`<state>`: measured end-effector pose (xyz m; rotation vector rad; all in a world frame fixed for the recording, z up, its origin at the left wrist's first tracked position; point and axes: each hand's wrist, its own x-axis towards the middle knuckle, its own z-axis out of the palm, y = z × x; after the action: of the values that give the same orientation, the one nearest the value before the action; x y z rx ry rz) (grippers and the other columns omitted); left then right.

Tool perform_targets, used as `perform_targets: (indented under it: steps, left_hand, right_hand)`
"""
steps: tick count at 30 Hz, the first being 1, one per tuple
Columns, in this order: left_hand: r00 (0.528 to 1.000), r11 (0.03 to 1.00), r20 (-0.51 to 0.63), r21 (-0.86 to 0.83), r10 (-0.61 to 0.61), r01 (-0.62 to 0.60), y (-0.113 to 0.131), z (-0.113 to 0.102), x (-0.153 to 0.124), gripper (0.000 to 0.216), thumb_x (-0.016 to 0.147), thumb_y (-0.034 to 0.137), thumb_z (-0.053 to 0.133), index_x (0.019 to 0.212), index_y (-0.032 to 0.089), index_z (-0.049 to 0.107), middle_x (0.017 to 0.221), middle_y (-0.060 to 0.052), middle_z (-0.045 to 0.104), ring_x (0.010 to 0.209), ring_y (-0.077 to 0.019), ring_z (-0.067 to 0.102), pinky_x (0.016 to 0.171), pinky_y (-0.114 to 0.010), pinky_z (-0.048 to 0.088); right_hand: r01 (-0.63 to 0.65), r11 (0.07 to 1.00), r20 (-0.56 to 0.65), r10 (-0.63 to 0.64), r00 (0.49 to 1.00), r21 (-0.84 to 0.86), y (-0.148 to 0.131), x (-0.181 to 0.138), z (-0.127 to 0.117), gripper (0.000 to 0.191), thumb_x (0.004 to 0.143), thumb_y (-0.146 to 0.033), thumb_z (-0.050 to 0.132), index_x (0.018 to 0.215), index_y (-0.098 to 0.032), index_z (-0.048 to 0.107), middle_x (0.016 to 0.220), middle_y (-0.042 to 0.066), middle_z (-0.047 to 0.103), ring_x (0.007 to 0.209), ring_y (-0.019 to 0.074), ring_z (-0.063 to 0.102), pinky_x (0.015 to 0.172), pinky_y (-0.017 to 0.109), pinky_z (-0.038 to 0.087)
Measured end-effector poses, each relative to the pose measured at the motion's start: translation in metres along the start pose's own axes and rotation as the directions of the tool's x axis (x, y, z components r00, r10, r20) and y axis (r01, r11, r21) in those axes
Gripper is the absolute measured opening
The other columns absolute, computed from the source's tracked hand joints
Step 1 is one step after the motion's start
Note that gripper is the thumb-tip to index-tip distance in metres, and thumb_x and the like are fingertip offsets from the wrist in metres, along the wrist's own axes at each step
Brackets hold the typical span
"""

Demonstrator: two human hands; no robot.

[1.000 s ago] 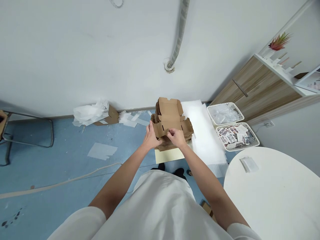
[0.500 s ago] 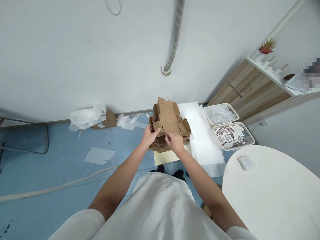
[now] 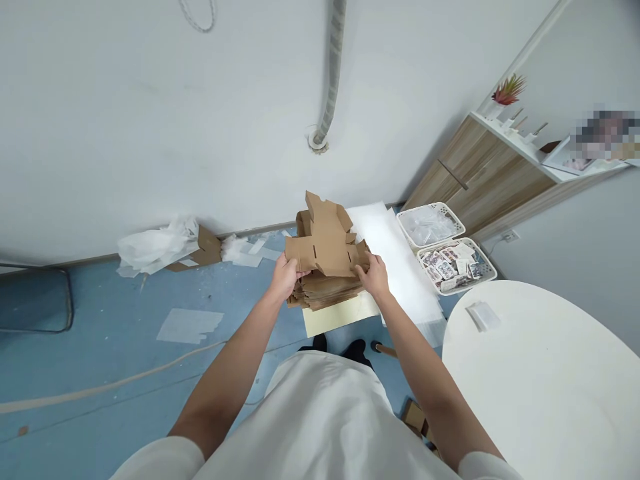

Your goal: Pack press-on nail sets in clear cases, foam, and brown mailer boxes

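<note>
The unfolded brown cardboard box blank (image 3: 327,243) was over the layered brown cardboard stack (image 3: 330,291), left hand (image 3: 284,277) and right hand (image 3: 375,275) finger-pinching its opposite side flaps. It seemed light and stiff (though likely to crease), best held by those flap edges.

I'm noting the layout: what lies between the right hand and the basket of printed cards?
White sheets lie between the right hand, which grips the unfolded cardboard box, and the basket of printed cards, as the head view shows.
</note>
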<state>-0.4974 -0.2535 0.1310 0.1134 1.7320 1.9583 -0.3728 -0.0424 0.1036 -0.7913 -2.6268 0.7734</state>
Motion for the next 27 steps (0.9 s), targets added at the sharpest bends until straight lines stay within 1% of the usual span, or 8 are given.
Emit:
perform_targets:
  steps: [4,9,11,15,17,21,24,27]
  left_hand:
    - [0.997,0.997,0.013,-0.031,0.07,-0.07,0.006,-0.005,-0.001,0.041,0.073,0.021,0.042,0.114,0.022,0.042,0.104,-0.008,0.06,0.081,-0.0167,0.062,0.064,-0.033,0.054]
    - [0.997,0.997,-0.025,0.002,0.073,-0.073,0.017,-0.015,0.001,0.045,0.075,0.025,0.046,0.12,0.022,0.04,0.109,-0.008,0.057,0.08,-0.0166,0.062,0.056,-0.028,0.052]
    - [0.996,0.997,-0.045,0.016,0.074,-0.073,0.021,-0.018,0.002,0.047,0.074,0.029,0.052,0.119,0.021,0.041,0.112,-0.009,0.056,0.081,-0.0167,0.062,0.054,-0.025,0.051]
    - [0.998,0.998,-0.007,0.008,0.061,-0.061,0.022,-0.021,0.002,0.054,0.07,0.033,0.06,0.119,0.02,0.041,0.112,-0.01,0.056,0.081,-0.0175,0.062,0.054,-0.024,0.05]
    - [0.998,0.998,0.007,0.014,0.056,-0.056,0.02,-0.023,0.002,0.054,0.07,0.034,0.061,0.119,0.02,0.041,0.112,-0.011,0.056,0.081,-0.0182,0.062,0.056,-0.026,0.051]
    - [0.994,0.989,-0.041,0.108,0.104,-0.099,0.014,-0.028,0.007,0.056,0.07,0.033,0.061,0.121,0.021,0.04,0.111,-0.01,0.057,0.089,-0.0197,0.061,0.068,-0.032,0.052]
    - [0.977,0.964,-0.073,0.19,0.2,-0.183,0.014,-0.026,0.012,0.057,0.071,0.031,0.061,0.122,0.021,0.041,0.113,-0.01,0.056,0.099,-0.02,0.057,0.081,-0.035,0.049]
    - [0.964,0.943,-0.058,0.227,0.261,-0.242,0.019,-0.012,0.013,0.052,0.073,0.032,0.059,0.121,0.02,0.044,0.117,-0.009,0.055,0.105,-0.0199,0.054,0.089,-0.036,0.044]
  right_hand:
    - [-0.042,0.995,0.081,0.034,0.996,0.093,0.0,0.002,0.003,0.056,0.078,-0.043,0.047,0.125,-0.013,0.04,0.119,0.015,0.05,0.101,0.0238,0.052,0.085,0.038,0.044]
    - [0.07,0.997,0.139,-0.067,0.988,-0.017,-0.015,0.012,0.009,0.049,0.076,-0.035,0.053,0.12,-0.014,0.048,0.119,0.015,0.051,0.113,0.0268,0.045,0.095,0.042,0.036]
    - [0.078,0.997,0.191,-0.079,0.978,0.015,-0.024,0.017,0.015,0.05,0.076,-0.035,0.054,0.121,-0.014,0.047,0.118,0.015,0.052,0.111,0.0254,0.047,0.093,0.04,0.038]
    - [-0.076,0.984,0.366,0.012,0.931,0.16,-0.042,0.026,0.034,0.06,0.073,-0.044,0.057,0.124,-0.015,0.043,0.115,0.014,0.056,0.101,0.0216,0.056,0.083,0.032,0.045]
    - [-0.148,0.973,0.407,0.066,0.911,0.175,-0.049,0.029,0.043,0.054,0.073,-0.039,0.058,0.12,-0.014,0.046,0.105,0.013,0.062,0.096,0.0205,0.059,0.08,0.03,0.045]
    - [-0.164,0.974,0.335,0.104,0.937,0.157,-0.052,0.028,0.044,0.028,0.072,-0.022,0.055,0.099,-0.016,0.059,0.085,0.007,0.067,0.083,0.0181,0.061,0.074,0.028,0.045]
    - [-0.163,0.96,0.21,0.114,0.971,0.23,-0.045,0.022,0.026,0.027,0.073,-0.022,0.049,0.098,-0.019,0.058,0.082,0.003,0.066,0.073,0.0152,0.06,0.068,0.027,0.046]
    - [-0.167,0.933,0.094,0.144,0.985,0.318,-0.033,0.011,-0.004,0.029,0.073,-0.024,0.044,0.098,-0.018,0.057,0.081,0.002,0.065,0.068,0.0137,0.058,0.065,0.025,0.046]
